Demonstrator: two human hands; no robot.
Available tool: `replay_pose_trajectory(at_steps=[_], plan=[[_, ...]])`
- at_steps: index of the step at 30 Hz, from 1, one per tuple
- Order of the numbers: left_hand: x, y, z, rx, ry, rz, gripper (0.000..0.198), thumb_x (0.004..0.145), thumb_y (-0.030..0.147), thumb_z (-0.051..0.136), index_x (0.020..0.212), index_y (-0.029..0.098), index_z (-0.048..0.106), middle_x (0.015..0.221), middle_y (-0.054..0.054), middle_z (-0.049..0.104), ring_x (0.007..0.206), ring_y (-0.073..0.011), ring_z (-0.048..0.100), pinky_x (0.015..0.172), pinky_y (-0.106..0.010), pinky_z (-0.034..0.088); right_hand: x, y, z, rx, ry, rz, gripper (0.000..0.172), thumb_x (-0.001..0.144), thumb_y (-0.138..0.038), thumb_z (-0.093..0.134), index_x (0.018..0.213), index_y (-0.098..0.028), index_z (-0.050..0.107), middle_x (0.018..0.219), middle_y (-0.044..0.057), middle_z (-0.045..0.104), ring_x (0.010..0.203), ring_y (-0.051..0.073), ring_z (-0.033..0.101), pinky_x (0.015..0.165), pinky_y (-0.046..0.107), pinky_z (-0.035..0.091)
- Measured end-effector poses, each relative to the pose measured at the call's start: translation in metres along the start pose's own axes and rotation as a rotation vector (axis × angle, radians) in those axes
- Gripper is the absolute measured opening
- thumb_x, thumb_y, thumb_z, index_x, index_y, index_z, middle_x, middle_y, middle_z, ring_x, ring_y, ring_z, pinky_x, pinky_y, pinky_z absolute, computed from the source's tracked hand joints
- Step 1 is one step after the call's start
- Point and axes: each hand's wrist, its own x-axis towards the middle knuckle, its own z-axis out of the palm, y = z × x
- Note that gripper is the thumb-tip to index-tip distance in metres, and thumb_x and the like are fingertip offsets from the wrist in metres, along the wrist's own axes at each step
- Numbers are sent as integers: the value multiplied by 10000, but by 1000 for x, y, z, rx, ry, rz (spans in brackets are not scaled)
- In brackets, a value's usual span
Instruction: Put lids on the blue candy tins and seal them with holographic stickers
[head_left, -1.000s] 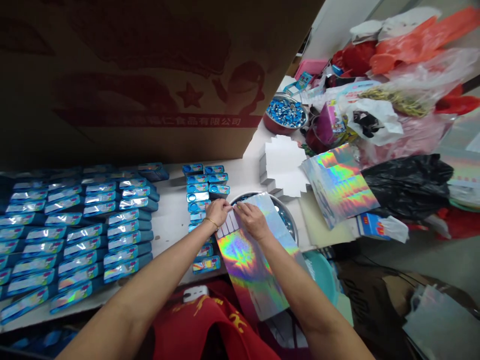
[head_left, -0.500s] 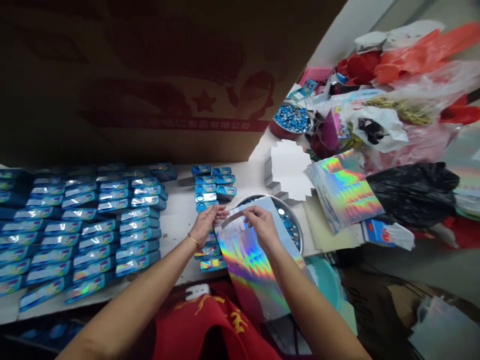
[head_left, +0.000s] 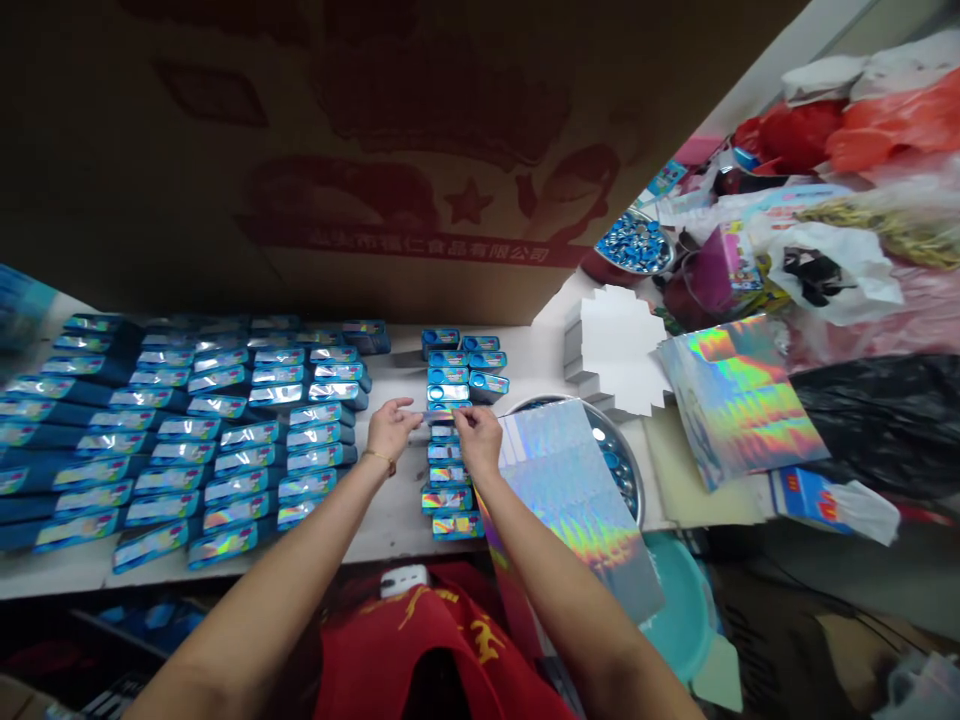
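Observation:
Between my two hands a narrow shiny strip (head_left: 438, 416) is stretched flat above a column of small blue boxes (head_left: 448, 376). My left hand (head_left: 391, 428) pinches its left end, and my right hand (head_left: 477, 436) pinches the right end. Just right of my right hand lies a rainbow-silver sheet (head_left: 577, 490) with pale strips at its upper left corner, partly over a round metal bowl (head_left: 628, 470). The boxes right under the strip are partly hidden by my fingers.
A large cardboard box (head_left: 360, 180) stands behind. Rows of blue boxes (head_left: 247, 460) fill the left. White card cutouts (head_left: 619, 345), another shiny sheet (head_left: 742, 400), a tissue box (head_left: 806, 498), a bowl of blue pieces (head_left: 636, 243) and a teal basin (head_left: 679, 610) are at right.
Both hands have moved off the shiny sheet to the left, over the column of boxes, with the strip between them. The whole view has shifted, so surroundings appear further right.

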Motion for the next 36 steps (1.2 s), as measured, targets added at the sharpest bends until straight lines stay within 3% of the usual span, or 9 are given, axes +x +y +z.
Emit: replay_pose_trajectory(at_steps=[11, 14, 17, 20, 25, 28, 31, 33, 36], plan=[[33, -28, 10, 153, 28, -8, 328, 553, 224, 626, 856, 127, 542, 539, 16, 580, 523, -126, 572, 555, -247, 451, 14, 8, 11, -550, -48, -140, 142, 760, -294, 530, 709, -194, 618, 770, 29, 570, 793, 184, 434, 702, 291, 265], [35, -35, 11, 220, 36, -4, 309, 574, 204, 602, 868, 119, 561, 614, -19, 613, 521, -136, 581, 553, -266, 464, 15, 7, 4, -630, -50, -135, 159, 784, -283, 497, 840, -186, 610, 837, 41, 552, 814, 186, 419, 702, 294, 259], [31, -37, 10, 314, 36, 45, 255, 630, 192, 532, 870, 140, 601, 737, -51, 642, 579, -153, 596, 600, -293, 473, 11, 3, -6, -729, -158, -281, 221, 823, -237, 428, 984, -236, 580, 915, 45, 529, 845, 195, 398, 705, 311, 250], [21, -33, 8, 410, -26, 141, 263, 622, 124, 478, 810, 196, 649, 837, -27, 650, 779, -168, 598, 751, -286, 451, 6, 0, -11, -822, -318, -448, 301, 827, -210, 408, 1091, -288, 528, 925, 47, 521, 837, 206, 385, 698, 333, 245], [1, -11, 8, 554, -51, 263, 274, 646, 108, 432, 769, 190, 662, 862, -47, 622, 879, -194, 545, 847, -317, 396, 7, 3, -27, -785, -332, -447, 292, 801, -180, 438, 1043, -281, 567, 944, 49, 525, 849, 200, 402, 711, 335, 260], [-13, 9, 27, 691, -73, 502, 275, 770, 204, 394, 912, 188, 629, 959, -58, 590, 935, -191, 501, 863, -323, 358, 17, 21, -64, -653, -140, -363, 265, 798, -139, 423, 940, -251, 617, 962, 42, 537, 872, 185, 427, 744, 322, 280], [-21, 21, 67, 877, -243, 677, 285, 796, 357, 432, 982, 215, 596, 974, -49, 587, 954, -209, 470, 836, -342, 330, 29, 46, -108, -561, 53, -306, 264, 800, -135, 403, 935, -203, 620, 947, 53, 556, 878, 186, 450, 755, 319, 309], [-22, 21, 96, 997, -325, 683, 333, 751, 424, 498, 997, 215, 579, 964, -59, 580, 949, -230, 457, 806, -359, 314, 37, 60, -126, -558, 50, -340, 260, 812, -159, 400, 943, -201, 621, 952, 55, 567, 882, 188, 459, 758, 319, 324], [-17, 13, 127, 1125, -329, 586, 247, 710, 380, 572, 884, 205, 592, 888, -59, 581, 905, -235, 457, 762, -365, 291, 45, 71, -128, -659, -82, -438, 258, 819, -194, 429, 1003, -243, 603, 1025, 52, 560, 932, 198, 448, 779, 331, 323]])
